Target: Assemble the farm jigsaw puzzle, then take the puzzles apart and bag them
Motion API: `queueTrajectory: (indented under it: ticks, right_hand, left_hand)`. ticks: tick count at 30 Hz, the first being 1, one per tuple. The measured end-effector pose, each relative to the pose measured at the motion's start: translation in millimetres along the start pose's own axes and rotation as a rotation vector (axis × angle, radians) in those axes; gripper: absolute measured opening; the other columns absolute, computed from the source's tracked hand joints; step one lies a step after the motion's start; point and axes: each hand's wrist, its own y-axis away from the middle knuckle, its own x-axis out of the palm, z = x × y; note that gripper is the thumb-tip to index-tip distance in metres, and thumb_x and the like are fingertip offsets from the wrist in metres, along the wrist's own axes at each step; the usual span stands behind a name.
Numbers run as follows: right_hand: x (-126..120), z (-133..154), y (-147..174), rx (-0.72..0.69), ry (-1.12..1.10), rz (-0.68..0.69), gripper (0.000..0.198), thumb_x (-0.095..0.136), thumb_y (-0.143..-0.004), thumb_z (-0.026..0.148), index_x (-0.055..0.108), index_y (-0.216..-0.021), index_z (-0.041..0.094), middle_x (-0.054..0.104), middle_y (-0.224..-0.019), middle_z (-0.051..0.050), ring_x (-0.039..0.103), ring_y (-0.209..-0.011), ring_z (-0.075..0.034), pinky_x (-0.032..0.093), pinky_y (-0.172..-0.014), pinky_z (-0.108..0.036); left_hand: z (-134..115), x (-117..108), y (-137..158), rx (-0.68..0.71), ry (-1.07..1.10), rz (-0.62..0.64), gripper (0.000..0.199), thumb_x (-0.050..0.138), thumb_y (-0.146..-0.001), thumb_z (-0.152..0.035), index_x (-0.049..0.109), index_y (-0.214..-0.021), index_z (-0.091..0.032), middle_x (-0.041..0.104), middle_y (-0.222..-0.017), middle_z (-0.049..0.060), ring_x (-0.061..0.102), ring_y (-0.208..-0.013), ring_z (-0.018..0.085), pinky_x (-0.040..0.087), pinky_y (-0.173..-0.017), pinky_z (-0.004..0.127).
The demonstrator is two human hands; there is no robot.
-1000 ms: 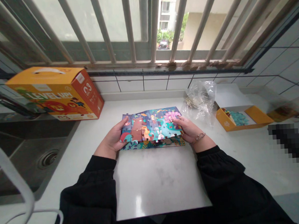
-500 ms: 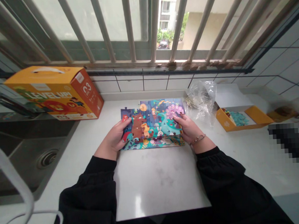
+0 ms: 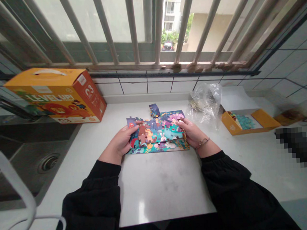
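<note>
A colourful animal jigsaw puzzle [image 3: 158, 132] is between my hands above the white counter, its pieces buckled and partly separating. My left hand [image 3: 122, 140] grips its left edge, thumb on top and fingers underneath. At the right edge my right hand [image 3: 193, 132] holds it the same way, a bracelet on the wrist. A small joined cluster of puzzle pieces [image 3: 154, 110] sticks out at the far side, apart from the left part of the puzzle. Along the near side, a strip with leaves and a white animal [image 3: 168, 146] lies lower than the rest.
A yellow and orange carton [image 3: 56, 96] stands at the left by the sink [image 3: 21, 157]. Clear plastic bags [image 3: 206, 104] lie right of the puzzle, beside an open yellow box [image 3: 265, 120] with teal pieces inside. A white cable [image 3: 17, 182] hangs at the lower left.
The puzzle has buckled and narrowed as my left hand moved slightly inward. Gaps have opened between its pieces, and a cluster at the far edge has come away.
</note>
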Motion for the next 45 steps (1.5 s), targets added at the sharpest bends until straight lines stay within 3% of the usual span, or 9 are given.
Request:
queueTrajectory:
  ticks: [4, 7, 14, 19, 24, 29, 34, 39, 45]
  right_hand:
    - [3.1, 1.2, -0.2, -0.077, -0.028, -0.008, 0.065, 0.097, -0.073, 0.041, 0.066, -0.129, 0.031, 0.082, -0.122, -0.003, 0.080, -0.106, -0.026, 0.069, -0.087, -0.038]
    - [6.2, 1.3, 1.1, -0.112, -0.030, 0.052, 0.070, 0.094, -0.076, 0.043, 0.063, -0.139, 0.035, 0.079, -0.132, -0.003, 0.079, -0.115, -0.028, 0.068, -0.092, -0.042]
    - [2.9, -5.0, -2.3, 0.019, 0.089, -0.052, 0.065, 0.094, -0.073, 0.044, 0.062, -0.127, 0.027, 0.080, -0.102, -0.002, 0.074, -0.073, -0.017, 0.058, -0.058, -0.027]
    - [1.3, -9.2, -4.8, -0.020, 0.231, -0.071, 0.067, 0.095, -0.071, 0.047, 0.060, -0.124, 0.025, 0.078, -0.093, 0.000, 0.067, -0.068, -0.014, 0.048, -0.055, -0.024]
    - [1.1, -17.3, -6.9, -0.056, 0.347, -0.030, 0.068, 0.093, -0.075, 0.053, 0.056, -0.125, 0.025, 0.074, -0.081, 0.003, 0.066, -0.069, -0.015, 0.046, -0.058, -0.025]
    - [7.6, -9.6, -1.4, -0.086, 0.257, 0.015, 0.074, 0.093, -0.073, 0.051, 0.054, -0.131, 0.026, 0.073, -0.083, 0.004, 0.067, -0.070, -0.016, 0.049, -0.062, -0.026]
    - [12.7, -2.0, 3.8, -0.125, 0.213, 0.029, 0.081, 0.090, -0.077, 0.054, 0.051, -0.142, 0.028, 0.075, -0.109, -0.004, 0.071, -0.085, -0.019, 0.056, -0.067, -0.029]
    - [6.5, -7.0, -0.3, -0.153, 0.538, -0.069, 0.084, 0.086, -0.078, 0.058, 0.050, -0.145, 0.022, 0.072, -0.118, -0.010, 0.071, -0.082, -0.020, 0.057, -0.059, -0.029]
    - [0.1, -9.8, -3.9, -0.176, 0.599, -0.120, 0.079, 0.082, -0.084, 0.065, 0.053, -0.143, 0.022, 0.074, -0.119, -0.013, 0.075, -0.085, -0.022, 0.060, -0.062, -0.031]
  left_hand:
    - [-0.4, 5.2, 3.4, 0.074, 0.026, 0.002, 0.043, 0.078, -0.091, -0.017, 0.069, -0.133, -0.016, 0.083, -0.116, 0.015, 0.083, -0.100, 0.029, 0.068, -0.097, 0.047]
    - [0.6, 9.0, 3.5, 0.124, 0.042, 0.010, 0.047, 0.078, -0.093, -0.022, 0.067, -0.138, -0.019, 0.083, -0.120, 0.013, 0.082, -0.106, 0.029, 0.066, -0.103, 0.050]
    - [9.4, 9.2, -3.6, 0.053, -0.080, -0.124, 0.024, 0.079, -0.091, -0.024, 0.072, -0.112, -0.015, 0.083, -0.100, 0.010, 0.080, -0.083, 0.022, 0.067, -0.081, 0.034]
    - [8.8, 11.2, 1.8, 0.045, -0.129, 0.055, 0.048, 0.092, -0.085, -0.034, 0.069, -0.122, -0.016, 0.081, -0.102, 0.009, 0.078, -0.079, 0.019, 0.065, -0.080, 0.035]
    - [14.1, 8.0, 0.9, 0.116, -0.301, 0.022, 0.084, 0.104, -0.065, -0.022, 0.061, -0.136, -0.019, 0.081, -0.115, 0.010, 0.079, -0.090, 0.023, 0.064, -0.084, 0.037]
    - [15.4, 7.7, 2.1, 0.140, -0.316, 0.020, 0.092, 0.100, -0.063, -0.016, 0.060, -0.145, -0.018, 0.079, -0.127, 0.014, 0.080, -0.105, 0.027, 0.062, -0.101, 0.045]
    - [15.6, 11.3, -0.5, 0.224, -0.233, -0.009, 0.087, 0.098, -0.069, -0.025, 0.058, -0.146, -0.019, 0.080, -0.122, 0.011, 0.080, -0.102, 0.027, 0.063, -0.096, 0.042]
    - [22.6, -0.9, -11.5, 0.279, -0.551, -0.148, 0.063, 0.092, -0.075, -0.034, 0.067, -0.130, -0.017, 0.080, -0.116, 0.012, 0.079, -0.099, 0.027, 0.062, -0.090, 0.040]
    - [23.9, -5.4, -8.6, 0.262, -0.587, -0.087, 0.057, 0.090, -0.073, -0.030, 0.067, -0.124, -0.019, 0.081, -0.114, 0.010, 0.078, -0.098, 0.026, 0.062, -0.089, 0.040]
